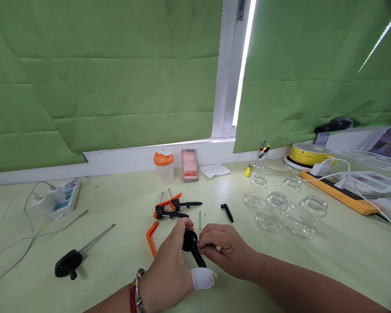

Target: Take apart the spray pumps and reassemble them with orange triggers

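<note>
My left hand point(171, 271), its thumb wrapped in white tape, is closed around a black plastic part point(195, 251) with a rounded end and a straight arm. At that part's side my right hand point(226, 250) pinches finger and thumb together; a tiny glint shows there, too small to name. Beyond the hands lie a thin metal pin point(200, 220), a tiny ring-like piece point(205, 214) and a black lever piece point(227, 213). Two orange-and-black assemblies with metal rods, one nearer point(164, 213) and one farther point(179, 204), rest behind my left hand. A bent orange piece point(151, 237) lies beside it.
To the left are a black-handled screwdriver point(70, 261), a power strip point(65, 200) and white cables. An orange-lidded cup point(164, 167), a pink box point(189, 166) and a folded tissue point(215, 170) stand or lie at the back. Several glass jars point(275, 211) and an orange power strip point(342, 193) are right.
</note>
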Available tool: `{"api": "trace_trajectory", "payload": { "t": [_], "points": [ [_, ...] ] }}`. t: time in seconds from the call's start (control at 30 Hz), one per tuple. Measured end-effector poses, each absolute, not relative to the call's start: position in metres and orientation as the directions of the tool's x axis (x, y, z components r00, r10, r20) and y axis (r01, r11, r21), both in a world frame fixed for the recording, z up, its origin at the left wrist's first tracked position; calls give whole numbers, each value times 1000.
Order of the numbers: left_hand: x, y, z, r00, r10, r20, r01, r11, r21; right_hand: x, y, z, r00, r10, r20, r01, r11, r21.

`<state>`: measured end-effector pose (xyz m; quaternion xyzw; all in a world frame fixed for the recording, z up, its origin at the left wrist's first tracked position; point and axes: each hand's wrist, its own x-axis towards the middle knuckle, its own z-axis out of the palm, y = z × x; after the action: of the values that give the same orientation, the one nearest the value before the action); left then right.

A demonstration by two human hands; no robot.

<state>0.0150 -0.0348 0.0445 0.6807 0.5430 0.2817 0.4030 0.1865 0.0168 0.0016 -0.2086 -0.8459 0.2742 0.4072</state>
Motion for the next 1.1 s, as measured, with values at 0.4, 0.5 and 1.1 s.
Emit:
{"api": "trace_trajectory", "payload": {
  "t": [0.4,0.5,1.1],
  "points": [
    [12,-30,38,275,961,-37,469,-101,878,187,15,-3,-601,614,511,195,733,-652],
    [12,-31,39,274,961,-39,474,-99,875,187,15,-3,-604,631,488,213,717,-664],
    [14,-31,42,279,955,-101,480,-48,876,187,16,-2,-612,600,515,207,750,-628]
  ]
}}
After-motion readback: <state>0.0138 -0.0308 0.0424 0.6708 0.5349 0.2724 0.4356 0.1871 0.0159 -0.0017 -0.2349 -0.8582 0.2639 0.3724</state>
